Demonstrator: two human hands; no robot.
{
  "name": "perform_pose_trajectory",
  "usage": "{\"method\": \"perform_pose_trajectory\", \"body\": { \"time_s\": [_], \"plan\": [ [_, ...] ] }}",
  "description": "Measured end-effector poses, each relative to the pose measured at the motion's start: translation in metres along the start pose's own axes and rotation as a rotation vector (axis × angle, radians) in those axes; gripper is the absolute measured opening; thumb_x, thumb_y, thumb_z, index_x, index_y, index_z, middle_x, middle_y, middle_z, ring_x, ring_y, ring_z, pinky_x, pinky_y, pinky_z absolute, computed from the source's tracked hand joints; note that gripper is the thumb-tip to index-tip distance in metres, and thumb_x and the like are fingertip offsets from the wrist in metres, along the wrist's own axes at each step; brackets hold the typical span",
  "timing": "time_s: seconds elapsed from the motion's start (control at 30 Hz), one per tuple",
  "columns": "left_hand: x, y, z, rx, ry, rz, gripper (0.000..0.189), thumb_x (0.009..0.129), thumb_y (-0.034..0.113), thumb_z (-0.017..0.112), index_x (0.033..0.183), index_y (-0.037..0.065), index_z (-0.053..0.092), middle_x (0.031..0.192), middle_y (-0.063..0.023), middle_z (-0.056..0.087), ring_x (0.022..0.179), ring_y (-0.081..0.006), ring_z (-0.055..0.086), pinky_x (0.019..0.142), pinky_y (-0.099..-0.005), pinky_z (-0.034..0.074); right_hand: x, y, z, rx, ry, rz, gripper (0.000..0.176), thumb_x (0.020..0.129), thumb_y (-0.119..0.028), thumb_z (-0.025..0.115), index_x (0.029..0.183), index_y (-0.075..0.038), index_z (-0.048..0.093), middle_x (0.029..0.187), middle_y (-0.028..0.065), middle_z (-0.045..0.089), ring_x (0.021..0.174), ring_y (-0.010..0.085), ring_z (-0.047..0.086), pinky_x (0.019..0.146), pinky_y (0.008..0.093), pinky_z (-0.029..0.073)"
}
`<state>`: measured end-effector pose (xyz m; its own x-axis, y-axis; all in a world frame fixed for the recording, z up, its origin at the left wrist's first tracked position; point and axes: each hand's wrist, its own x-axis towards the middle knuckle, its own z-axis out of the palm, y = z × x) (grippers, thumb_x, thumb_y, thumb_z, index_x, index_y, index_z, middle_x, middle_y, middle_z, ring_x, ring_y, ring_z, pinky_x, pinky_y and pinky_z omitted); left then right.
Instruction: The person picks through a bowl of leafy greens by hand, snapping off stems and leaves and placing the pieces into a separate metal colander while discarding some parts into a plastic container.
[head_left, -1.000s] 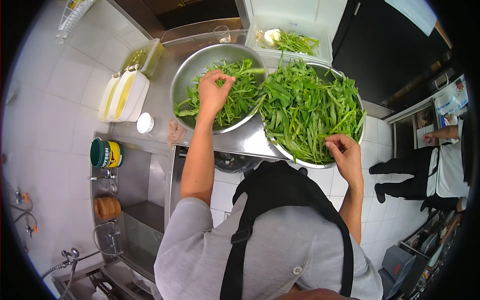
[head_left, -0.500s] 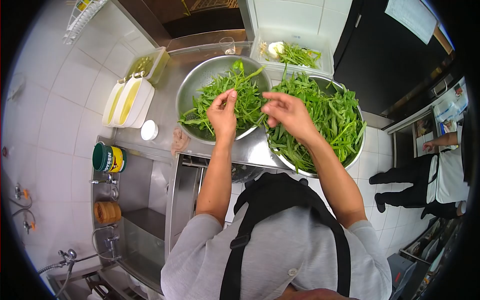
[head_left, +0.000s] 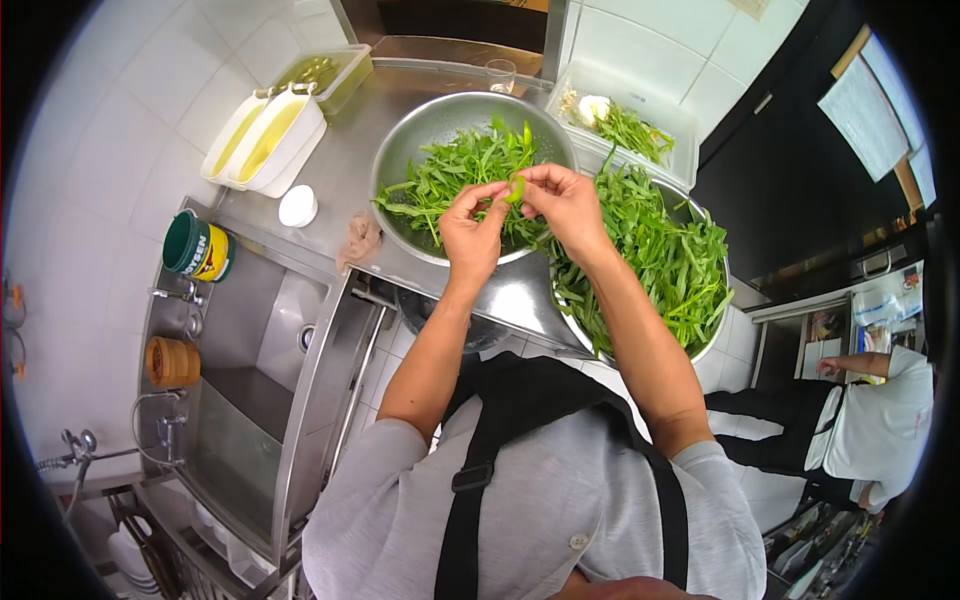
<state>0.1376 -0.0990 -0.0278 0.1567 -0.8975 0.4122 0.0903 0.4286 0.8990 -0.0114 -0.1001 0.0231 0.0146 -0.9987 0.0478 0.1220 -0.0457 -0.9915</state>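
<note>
My left hand [head_left: 472, 232] and my right hand [head_left: 568, 208] meet above the right side of a steel colander [head_left: 402, 148]. Between their fingertips they pinch a small light green piece of stem [head_left: 515, 188]. Cut leafy greens [head_left: 455, 172] lie in the colander under the hands. Right of it, a second steel bowl [head_left: 722, 300] is heaped with long leafy greens [head_left: 665, 260]; my right forearm passes over its left edge.
A clear tub [head_left: 683, 165] with stems stands behind the bowls, near a glass [head_left: 501, 76]. White containers [head_left: 290, 145], a white cup [head_left: 298, 206] and a cloth [head_left: 360, 241] are left. Beyond is a sink [head_left: 235, 430]. A person [head_left: 880, 420] stands far right.
My two hands have come together, both now pinching the green piece. The view has shifted, so the counter and sink appear turned.
</note>
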Motion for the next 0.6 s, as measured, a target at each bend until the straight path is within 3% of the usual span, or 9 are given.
{"method": "perform_pose_trajectory", "body": {
  "time_s": [0.27,0.37,0.6],
  "plan": [
    [-0.005,0.004,0.003,-0.044,-0.013,-0.106,0.015,0.094,0.009,0.079,0.106,-0.001,0.077,0.099,-0.0041,0.073,0.082,-0.0064,0.061,0.070,-0.0218,0.048,-0.004,-0.003,0.000,-0.236,0.041,-0.107,0.016,0.092,-0.012,0.078,0.096,0.004,0.078,0.074,0.0034,0.072,0.066,0.0057,0.062,0.062,0.0235,0.051],
    [-0.007,0.006,0.002,-0.247,-0.033,-0.319,0.012,0.096,0.009,0.077,0.106,0.002,0.077,0.097,-0.0032,0.072,0.081,-0.0071,0.060,0.070,-0.0229,0.047,-0.008,-0.009,0.000,-0.267,0.050,-0.130,0.015,0.092,-0.011,0.077,0.097,0.003,0.079,0.072,0.0042,0.072,0.066,0.0062,0.063,0.062,0.0248,0.051],
    [-0.016,0.007,0.004,-0.743,-0.109,-0.581,0.007,0.101,0.014,0.070,0.107,0.009,0.071,0.096,0.0001,0.070,0.087,-0.0097,0.062,0.077,-0.0261,0.049,-0.017,-0.013,-0.003,-0.340,0.002,-0.162,0.014,0.094,-0.010,0.072,0.096,0.003,0.074,0.078,0.0062,0.073,0.069,0.0093,0.065,0.064,0.0277,0.053]
  ]
}}
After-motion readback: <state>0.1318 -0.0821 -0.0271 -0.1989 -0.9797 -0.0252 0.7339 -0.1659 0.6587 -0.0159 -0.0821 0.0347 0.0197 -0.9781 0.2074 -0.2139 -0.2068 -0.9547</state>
